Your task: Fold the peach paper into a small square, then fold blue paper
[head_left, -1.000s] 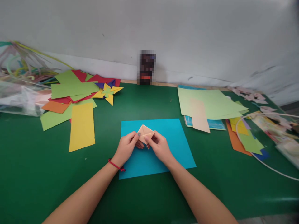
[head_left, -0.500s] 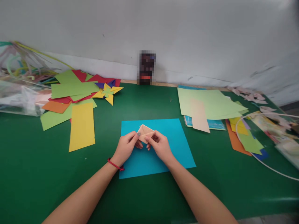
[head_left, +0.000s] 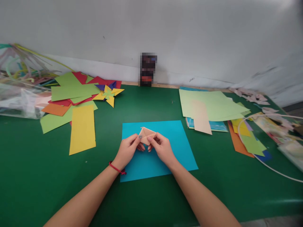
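Between my hands is a small folded piece of peach paper [head_left: 146, 133], with crease lines showing on its face. My left hand [head_left: 129, 146] pinches its left corner between thumb and fingers. On the right side, the thumb and fingers of my right hand [head_left: 162, 147] grip the same paper, the thumb lying on its front. Below both hands lies a bright blue sheet of paper [head_left: 183, 151], flat on the green table [head_left: 99, 189]. The fingers behind the folded paper are partly hidden.
At left is a pile of coloured sheets with a yellow strip [head_left: 82, 130] and a yellow-purple paper star [head_left: 108, 94]. Light green sheets [head_left: 208, 101] and a peach strip [head_left: 201, 118] lie at right. A white cable [head_left: 268, 165] loops at far right; a pixelated dark object [head_left: 148, 69] stands by the wall.
The view has shifted very slightly. Both hands keep their hold on the folded paper, with hardly any movement of the fingers.
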`<state>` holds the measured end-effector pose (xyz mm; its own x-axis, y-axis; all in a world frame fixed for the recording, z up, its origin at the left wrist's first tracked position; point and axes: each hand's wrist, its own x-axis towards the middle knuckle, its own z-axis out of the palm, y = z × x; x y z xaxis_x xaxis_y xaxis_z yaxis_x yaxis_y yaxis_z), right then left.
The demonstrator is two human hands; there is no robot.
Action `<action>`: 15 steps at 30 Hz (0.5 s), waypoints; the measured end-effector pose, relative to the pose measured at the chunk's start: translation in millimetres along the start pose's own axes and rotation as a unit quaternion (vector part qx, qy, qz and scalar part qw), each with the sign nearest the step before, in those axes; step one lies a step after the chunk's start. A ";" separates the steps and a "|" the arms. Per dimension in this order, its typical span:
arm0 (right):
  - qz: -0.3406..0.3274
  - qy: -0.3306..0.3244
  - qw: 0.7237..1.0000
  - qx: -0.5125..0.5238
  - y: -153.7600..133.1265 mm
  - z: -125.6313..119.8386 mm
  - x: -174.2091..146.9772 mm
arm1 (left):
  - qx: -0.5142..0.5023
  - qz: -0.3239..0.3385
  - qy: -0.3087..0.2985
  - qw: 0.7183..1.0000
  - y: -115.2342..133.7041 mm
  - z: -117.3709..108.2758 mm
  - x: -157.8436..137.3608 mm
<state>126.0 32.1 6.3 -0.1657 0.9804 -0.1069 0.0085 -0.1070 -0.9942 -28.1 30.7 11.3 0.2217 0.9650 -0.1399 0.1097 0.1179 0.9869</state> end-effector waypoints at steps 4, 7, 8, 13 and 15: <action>0.003 0.010 1.000 -0.018 0.3 0.4 -1.1 | 0.025 0.006 0.006 1.000 1.2 -1.2 -0.4; 0.005 0.011 1.000 -0.029 -0.7 0.6 -1.9 | 0.032 0.008 0.001 0.999 1.5 -1.1 -0.4; 0.003 0.011 0.999 -0.030 -1.1 0.6 -2.2 | 0.032 0.008 -0.001 0.999 1.5 -0.8 -0.4; -0.005 0.010 0.999 -0.040 -2.0 0.7 -3.1 | 0.011 -0.013 -0.013 1.000 2.4 2.3 -1.3; -0.009 0.009 0.999 -0.040 -1.6 1.0 -3.3 | 0.001 -0.016 -0.022 1.000 2.8 3.6 -1.9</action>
<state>125.6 28.9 8.2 -0.1481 0.9850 -0.0884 0.0851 -0.0763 -0.9934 -24.7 28.3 14.0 0.2609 0.9493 -0.1755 0.1192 0.1487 0.9817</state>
